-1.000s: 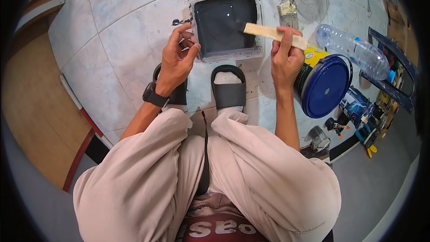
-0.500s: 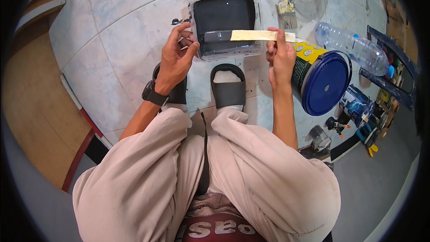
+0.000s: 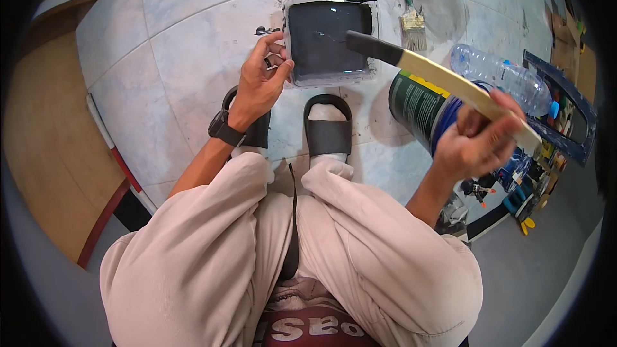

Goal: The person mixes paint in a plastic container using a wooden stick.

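Observation:
My right hand (image 3: 479, 135) is closed round the bare end of a flat wooden stick (image 3: 443, 78). The stick's far end is coated in dark paint and tilts up over the right edge of a clear plastic tub (image 3: 331, 81). Dark grey paint (image 3: 331, 38) covers the inside of this square tub, with small marks on its surface. At the tub's left wall, my left hand (image 3: 263, 80) holds the rim between thumb and bent fingers. Behind my right hand lies a paint bucket (image 3: 418, 106) on its side, its blue lid partly hidden.
A green-handled paintbrush (image 3: 411, 19) lies on the tiled floor right of the tub. Farther right are a clear plastic bottle (image 3: 501, 77) and a dark blue frame (image 3: 565, 106). A wooden panel (image 3: 58, 135) stands at the left.
My right hand has swung right and toward me, raising the stick from across the tub so that it slants over the bucket. My left hand stays at the tub's rim.

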`<state>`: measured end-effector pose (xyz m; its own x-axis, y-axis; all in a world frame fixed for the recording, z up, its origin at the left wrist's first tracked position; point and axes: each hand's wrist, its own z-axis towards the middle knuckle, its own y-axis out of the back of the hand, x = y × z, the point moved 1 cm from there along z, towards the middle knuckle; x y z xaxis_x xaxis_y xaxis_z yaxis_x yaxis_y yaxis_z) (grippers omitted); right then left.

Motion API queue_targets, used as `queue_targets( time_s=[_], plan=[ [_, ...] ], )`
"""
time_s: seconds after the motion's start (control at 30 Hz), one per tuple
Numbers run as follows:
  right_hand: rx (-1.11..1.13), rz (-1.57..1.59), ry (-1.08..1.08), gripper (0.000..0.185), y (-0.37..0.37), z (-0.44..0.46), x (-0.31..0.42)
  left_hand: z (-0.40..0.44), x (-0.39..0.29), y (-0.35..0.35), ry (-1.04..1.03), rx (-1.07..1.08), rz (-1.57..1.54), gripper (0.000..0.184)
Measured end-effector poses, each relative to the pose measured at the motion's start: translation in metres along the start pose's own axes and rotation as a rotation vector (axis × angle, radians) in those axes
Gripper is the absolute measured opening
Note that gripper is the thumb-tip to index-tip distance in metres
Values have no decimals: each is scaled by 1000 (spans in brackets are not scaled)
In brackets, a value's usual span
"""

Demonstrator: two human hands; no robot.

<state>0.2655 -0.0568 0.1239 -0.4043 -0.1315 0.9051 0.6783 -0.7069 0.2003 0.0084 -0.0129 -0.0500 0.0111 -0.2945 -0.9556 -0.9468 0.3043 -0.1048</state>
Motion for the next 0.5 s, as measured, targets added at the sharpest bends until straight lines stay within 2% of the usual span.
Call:
queue_targets(
  time_s=[0.1,0.23,0.27,0.37,0.5],
  plan=[
    [-12,-144,177,49,9,4,20,1,4,0,-11,0,-25,49],
    [-45,-282,243,49,22,6,35,0,5,0,0,3,-57,50],
    [-72,-412,298,49,23,7,39,0,5,0,0,-3,-59,50],
    [-80,-485,308,50,18,6,49,0,6,0,17,3,-73,49],
    [-95,-418,296,49,21,7,50,0,6,0,24,6,-68,49]
  ],
)
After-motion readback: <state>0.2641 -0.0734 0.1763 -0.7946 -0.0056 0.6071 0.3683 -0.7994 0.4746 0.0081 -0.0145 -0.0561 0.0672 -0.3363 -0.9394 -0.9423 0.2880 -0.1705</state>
